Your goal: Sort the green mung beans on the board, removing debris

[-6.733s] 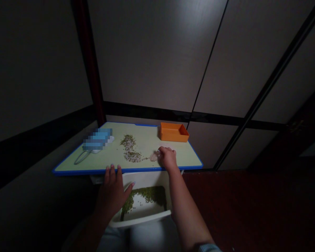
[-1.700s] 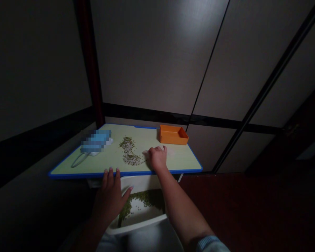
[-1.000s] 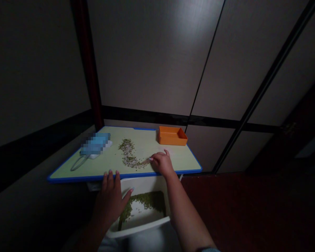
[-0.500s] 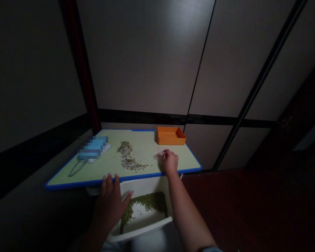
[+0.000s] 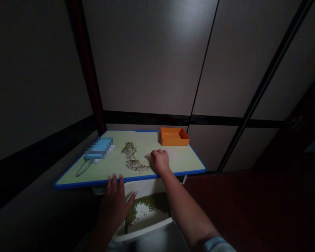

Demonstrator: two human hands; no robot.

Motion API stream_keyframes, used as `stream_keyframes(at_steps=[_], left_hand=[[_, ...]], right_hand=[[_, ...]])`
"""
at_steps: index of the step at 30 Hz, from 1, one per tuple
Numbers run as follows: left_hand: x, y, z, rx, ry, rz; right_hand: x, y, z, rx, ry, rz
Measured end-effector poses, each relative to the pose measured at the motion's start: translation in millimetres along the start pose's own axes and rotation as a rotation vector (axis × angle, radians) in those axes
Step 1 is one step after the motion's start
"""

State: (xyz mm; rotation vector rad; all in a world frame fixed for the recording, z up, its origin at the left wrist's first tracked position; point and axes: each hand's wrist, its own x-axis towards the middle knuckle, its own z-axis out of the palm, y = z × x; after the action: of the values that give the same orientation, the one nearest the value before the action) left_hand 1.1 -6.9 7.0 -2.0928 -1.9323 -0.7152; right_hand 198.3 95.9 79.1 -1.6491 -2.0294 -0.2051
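My right hand is low over the light green tabletop, its fingers curled down over a small clear, thin piece. Most of that piece is hidden under the fingers, and its kind is hard to make out. Just left of it, small green and pale grains lie scattered in a curved band. My left hand has its fingers stretched out, the tips at the table's blue front edge and the thumb spread over a white tub. Green grains cover part of the tub's floor.
An orange open box stands at the table's back right. At the left lies a blue, blurred-out object with a grey loop beside it. Dark cabinet panels rise behind the table.
My right hand has moved left with the clear piece, closer to the scattered grains, and now covers more of it. My left hand keeps its place at the table edge. The view has shifted slightly.
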Motion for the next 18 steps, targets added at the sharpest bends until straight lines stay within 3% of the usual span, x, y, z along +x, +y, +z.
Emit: stream_keyframes(at_steps=[4, 8, 18], left_hand=[[-0.7, 1.0, -3.1, 0.028, -0.003, 0.005], [0.0, 4.1, -6.6, 0.063, -0.017, -0.008], [1.4, 8.1, -10.3, 0.109, -0.060, -0.047]], right_hand=[[-6.7, -3.9, -2.0, 0.040, -0.035, -0.127], [-14.1, 0.1, -8.8, 0.070, -0.022, -0.140], [-19.3, 21.6, -18.4, -0.027, 0.064, 0.253]])
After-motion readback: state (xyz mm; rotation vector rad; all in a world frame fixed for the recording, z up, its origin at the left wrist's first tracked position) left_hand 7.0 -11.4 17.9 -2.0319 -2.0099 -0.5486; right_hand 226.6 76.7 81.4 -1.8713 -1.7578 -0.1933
